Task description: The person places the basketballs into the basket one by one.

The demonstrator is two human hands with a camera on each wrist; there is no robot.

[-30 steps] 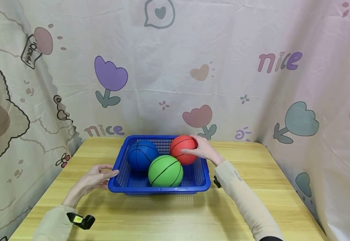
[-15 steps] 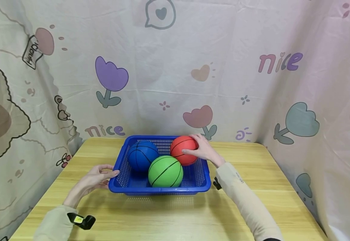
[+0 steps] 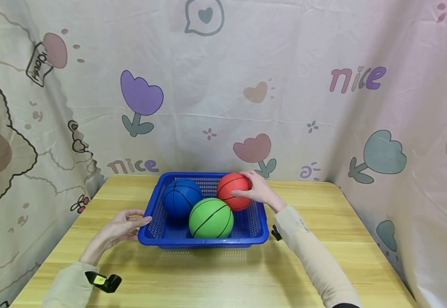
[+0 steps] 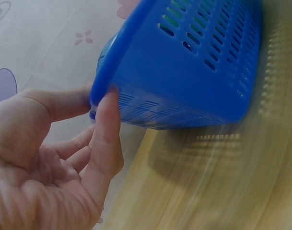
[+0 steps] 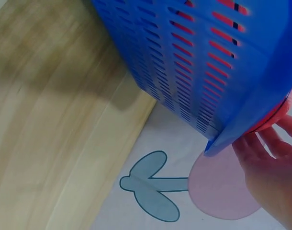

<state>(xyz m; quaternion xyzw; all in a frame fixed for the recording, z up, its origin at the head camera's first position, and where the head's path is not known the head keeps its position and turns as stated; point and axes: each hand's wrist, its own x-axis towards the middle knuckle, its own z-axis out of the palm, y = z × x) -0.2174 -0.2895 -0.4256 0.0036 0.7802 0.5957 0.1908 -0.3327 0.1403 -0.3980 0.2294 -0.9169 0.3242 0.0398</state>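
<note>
A blue plastic basket (image 3: 204, 242) with slotted walls holds a red ball (image 3: 228, 186), a green ball (image 3: 210, 219) and a blue ball (image 3: 181, 199), each with black basketball lines. My left hand (image 3: 116, 231) pinches the basket's rim at its left side; in the left wrist view thumb and finger meet the rim from either side. My right hand (image 3: 259, 190) grips the red ball at the back right of the basket, thumb in front and fingers over its far side. In the right wrist view, the basket's wall (image 5: 184, 72) hides most of that ball.
The basket stands on a light wooden table (image 3: 215, 278). A printed curtain (image 3: 208, 85) hangs behind the table and along both sides. A small black device (image 3: 104, 281) is strapped at the left wrist.
</note>
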